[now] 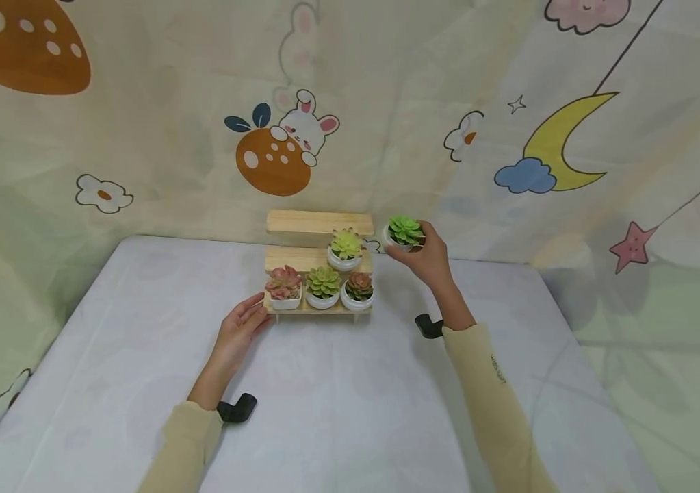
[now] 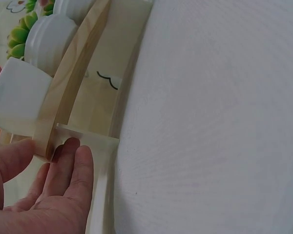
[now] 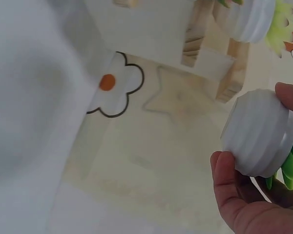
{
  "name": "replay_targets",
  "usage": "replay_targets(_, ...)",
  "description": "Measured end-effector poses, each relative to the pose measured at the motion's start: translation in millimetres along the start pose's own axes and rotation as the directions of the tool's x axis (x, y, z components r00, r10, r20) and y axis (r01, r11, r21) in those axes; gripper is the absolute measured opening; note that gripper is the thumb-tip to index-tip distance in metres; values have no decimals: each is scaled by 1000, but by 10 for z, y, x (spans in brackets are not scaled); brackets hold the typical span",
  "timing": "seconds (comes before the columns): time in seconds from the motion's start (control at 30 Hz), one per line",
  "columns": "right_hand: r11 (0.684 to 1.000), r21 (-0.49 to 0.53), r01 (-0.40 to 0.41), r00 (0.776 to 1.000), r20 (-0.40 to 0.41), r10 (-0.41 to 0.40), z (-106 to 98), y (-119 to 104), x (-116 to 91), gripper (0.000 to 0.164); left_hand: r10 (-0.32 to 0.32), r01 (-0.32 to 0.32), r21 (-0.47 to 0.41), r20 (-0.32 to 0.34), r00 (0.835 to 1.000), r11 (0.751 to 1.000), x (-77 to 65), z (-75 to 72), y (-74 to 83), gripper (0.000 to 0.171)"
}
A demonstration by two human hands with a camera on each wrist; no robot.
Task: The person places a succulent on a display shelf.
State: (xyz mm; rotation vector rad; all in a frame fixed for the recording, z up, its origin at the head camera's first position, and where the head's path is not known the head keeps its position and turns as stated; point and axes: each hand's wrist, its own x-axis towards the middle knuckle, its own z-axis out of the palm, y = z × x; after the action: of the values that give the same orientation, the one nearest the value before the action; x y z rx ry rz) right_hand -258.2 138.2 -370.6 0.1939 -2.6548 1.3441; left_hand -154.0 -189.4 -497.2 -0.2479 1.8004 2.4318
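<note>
A small stepped wooden plant stand (image 1: 319,223) has three tiers. Along its lowest board sit a pink succulent (image 1: 284,282) in a square white pot, a green succulent (image 1: 323,281) and a reddish-brown succulent (image 1: 359,285), both in round white pots. On the middle tier, at the right end, is a yellow-green succulent (image 1: 346,243). My left hand (image 1: 241,330) grips the lowest board's left end (image 2: 48,141), thumb at the edge and fingers beneath. Just right of the top tier, my right hand (image 1: 426,260) holds a bright green potted succulent (image 1: 404,230), fingers round its ribbed white pot (image 3: 259,134).
A white-covered table (image 1: 337,411) lies under the stand. Close behind rises a cartoon-printed cloth backdrop (image 1: 386,103), which also hangs at the sides. Each wrist wears a black strap mount (image 1: 237,409).
</note>
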Motion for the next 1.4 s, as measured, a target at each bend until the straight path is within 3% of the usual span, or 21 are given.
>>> replay_targets(0.43,998,48,37,999,38,-39,143,-189,260,71,8,-8,-15,-1,1000,1000,-10,3,10,50)
replay_targets(0.67,997,38,64,997,40,-66,210,-236,342,72,5,-5,4,-2,1000,1000,-10,14,25,50)
replay_targets(0.93,992,7,123,988,97,-123,317,-317,481,72,4,-4,0,-10,1000,1000,-10,5,-10,50)
replay_targets(1.4,990,-8,139,979,152,-136,400,-383,590,72,32,-32,7,1,999,999,-39,1,0,52)
